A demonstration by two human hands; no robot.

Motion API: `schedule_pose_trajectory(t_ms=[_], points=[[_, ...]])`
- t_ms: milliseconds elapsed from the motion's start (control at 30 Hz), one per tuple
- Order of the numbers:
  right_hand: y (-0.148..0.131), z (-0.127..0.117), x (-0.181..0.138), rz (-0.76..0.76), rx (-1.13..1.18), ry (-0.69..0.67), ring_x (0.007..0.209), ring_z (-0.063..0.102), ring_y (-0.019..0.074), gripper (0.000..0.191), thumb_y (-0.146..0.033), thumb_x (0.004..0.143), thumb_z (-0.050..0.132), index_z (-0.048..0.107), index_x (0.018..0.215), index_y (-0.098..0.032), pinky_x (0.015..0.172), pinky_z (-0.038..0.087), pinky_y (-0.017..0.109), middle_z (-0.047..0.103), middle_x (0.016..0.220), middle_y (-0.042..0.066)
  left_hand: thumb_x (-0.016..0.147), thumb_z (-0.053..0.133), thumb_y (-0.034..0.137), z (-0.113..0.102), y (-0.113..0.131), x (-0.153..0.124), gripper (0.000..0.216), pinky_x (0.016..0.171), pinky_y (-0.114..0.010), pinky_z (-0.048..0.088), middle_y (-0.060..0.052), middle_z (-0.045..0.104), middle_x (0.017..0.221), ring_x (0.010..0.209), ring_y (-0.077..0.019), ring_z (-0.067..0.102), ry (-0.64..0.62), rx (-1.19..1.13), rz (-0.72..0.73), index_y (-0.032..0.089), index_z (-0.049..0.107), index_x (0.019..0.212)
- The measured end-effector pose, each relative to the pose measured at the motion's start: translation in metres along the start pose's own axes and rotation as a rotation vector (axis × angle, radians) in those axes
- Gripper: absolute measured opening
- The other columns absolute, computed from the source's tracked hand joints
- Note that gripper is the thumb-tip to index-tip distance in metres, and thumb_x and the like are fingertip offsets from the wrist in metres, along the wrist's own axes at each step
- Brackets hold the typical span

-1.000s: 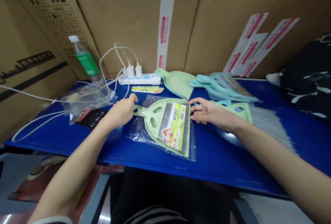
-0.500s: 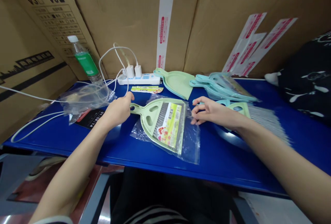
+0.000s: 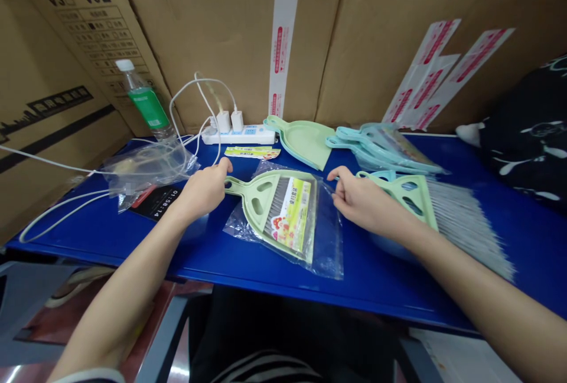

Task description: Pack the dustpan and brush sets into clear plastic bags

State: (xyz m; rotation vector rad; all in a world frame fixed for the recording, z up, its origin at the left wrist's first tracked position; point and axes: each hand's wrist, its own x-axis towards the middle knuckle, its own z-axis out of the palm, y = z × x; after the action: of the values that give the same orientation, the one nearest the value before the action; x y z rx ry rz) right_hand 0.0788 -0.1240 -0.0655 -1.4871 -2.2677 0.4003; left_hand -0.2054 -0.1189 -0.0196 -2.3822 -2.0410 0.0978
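A light green dustpan [image 3: 254, 206] lies on the table in a clear plastic bag [image 3: 330, 253], with a grey-bristled brush and a printed card [image 3: 290, 215] over it. At its handle end, my left hand [image 3: 208, 185] is closed on the handle. My right hand [image 3: 361, 200] pinches the bag's edge at the opposite side. Just right of that hand are green brushes [image 3: 419, 194] with long grey bristles [image 3: 469, 223], partly covered by my forearm.
Behind lie a green dustpan [image 3: 305, 138] over a blue one, and blue dustpans [image 3: 376, 150] in plastic. A power strip [image 3: 261, 135], bottle [image 3: 148, 102], loose cables, crumpled plastic [image 3: 133, 167] and a phone-like timer [image 3: 155, 201] are at left. Cardboard [image 3: 221, 29] walls the back.
My right hand has turned and closed its fingers at the bag's edge. The brushes beside it have come further into sight. My left hand stays at the handle.
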Motion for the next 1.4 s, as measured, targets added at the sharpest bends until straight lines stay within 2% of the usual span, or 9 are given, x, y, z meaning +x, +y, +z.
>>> schedule_pose_trajectory(t_ms=[233,400,500,600,667,800,900,1133,1400], points=[[-0.002,-0.003,0.005,0.068,-0.08,0.047,0.05,0.052,0.0196,0.014,-0.017,0.083,0.041,0.045,0.094,-0.023,0.055,0.035,0.03,0.049,0.054,-0.004,0.084,0.032,0.004,0.003,-0.004,0.004,0.04,0.081,-0.038,0.05,-0.013,0.068,0.104,0.093,-0.0279,0.066,0.033,-0.001,0.025,0.015,0.047,0.119],[-0.012,-0.016,0.001,0.168,0.031,-0.186,0.049,0.053,0.0184,0.03,-0.01,0.077,0.041,0.046,0.104,-0.023,0.054,0.037,0.028,0.052,0.048,-0.009,0.089,0.032,0.008,0.004,-0.004,0.007,0.033,0.082,-0.04,0.049,-0.014,0.067,0.105,0.095,-0.0298,0.065,0.05,-0.016,-0.01,0.016,0.051,0.114],[-0.01,-0.023,-0.001,0.226,0.079,-0.304,0.051,0.057,0.0187,0.026,-0.011,0.076,0.042,0.049,0.099,-0.024,0.055,0.04,0.029,0.056,0.049,-0.007,0.09,0.035,0.012,0.005,-0.003,0.008,0.028,0.082,-0.041,0.049,-0.015,0.063,0.109,0.095,-0.0305,0.064,0.128,-0.013,-0.022,0.016,0.053,0.111],[-0.004,-0.024,-0.001,0.153,0.009,-0.176,0.057,0.059,0.0198,0.015,-0.018,0.082,0.041,0.054,0.086,-0.025,0.055,0.039,0.03,0.059,0.056,-0.002,0.09,0.042,0.015,0.004,-0.001,0.005,0.022,0.085,-0.041,0.048,-0.016,0.059,0.111,0.1,-0.0295,0.06,0.264,-0.04,0.066,0.015,0.056,0.106],[-0.001,-0.02,-0.001,0.053,-0.044,-0.019,0.064,0.06,0.0213,0.018,-0.026,0.087,0.041,0.058,0.087,-0.024,0.057,0.04,0.031,0.061,0.065,0.002,0.091,0.044,0.017,0.004,0.002,0.001,0.018,0.086,-0.038,0.047,-0.013,0.059,0.107,0.098,-0.0259,0.059,0.292,-0.128,0.248,0.016,0.058,0.103],[-0.001,-0.007,0.003,-0.173,-0.025,0.069,0.084,0.061,0.025,0.025,-0.03,0.088,0.044,0.062,0.101,-0.02,0.071,0.046,0.036,0.064,0.092,0.01,0.09,0.06,0.031,0.004,0.011,-0.012,0.017,0.081,-0.028,0.047,-0.005,0.062,0.097,0.087,-0.0172,0.059,0.0,-0.439,0.786,0.018,0.065,0.1],[-0.001,0.0,0.007,-0.234,0.013,0.01,0.086,0.06,0.0246,0.026,-0.021,0.086,0.042,0.062,0.104,-0.019,0.075,0.046,0.037,0.063,0.09,0.01,0.074,0.078,0.037,0.008,0.016,-0.019,0.031,0.077,-0.024,0.047,-0.004,0.065,0.093,0.084,-0.0157,0.061,-0.223,-0.605,0.988,0.019,0.07,0.099],[0.001,-0.003,0.005,-0.195,-0.015,-0.035,0.068,0.056,0.019,0.029,-0.006,0.078,0.04,0.053,0.1,-0.022,0.065,0.042,0.031,0.057,0.076,0.003,0.085,0.067,0.018,0.008,0.015,-0.018,0.014,0.071,-0.02,0.047,-0.004,0.067,0.087,0.08,-0.0134,0.063,-0.342,-0.586,1.005,0.024,0.077,0.093],[-0.006,-0.021,-0.008,-0.154,-0.07,-0.228,0.057,0.049,0.0155,0.025,-0.005,0.068,0.045,0.044,0.085,-0.023,0.055,0.033,0.026,0.052,0.063,-0.003,0.086,0.056,0.009,-0.002,0.003,-0.016,0.023,0.067,-0.018,0.045,0.0,0.067,0.087,0.078,-0.0108,0.063,-0.193,-0.467,0.889,0.023,0.074,0.083]])
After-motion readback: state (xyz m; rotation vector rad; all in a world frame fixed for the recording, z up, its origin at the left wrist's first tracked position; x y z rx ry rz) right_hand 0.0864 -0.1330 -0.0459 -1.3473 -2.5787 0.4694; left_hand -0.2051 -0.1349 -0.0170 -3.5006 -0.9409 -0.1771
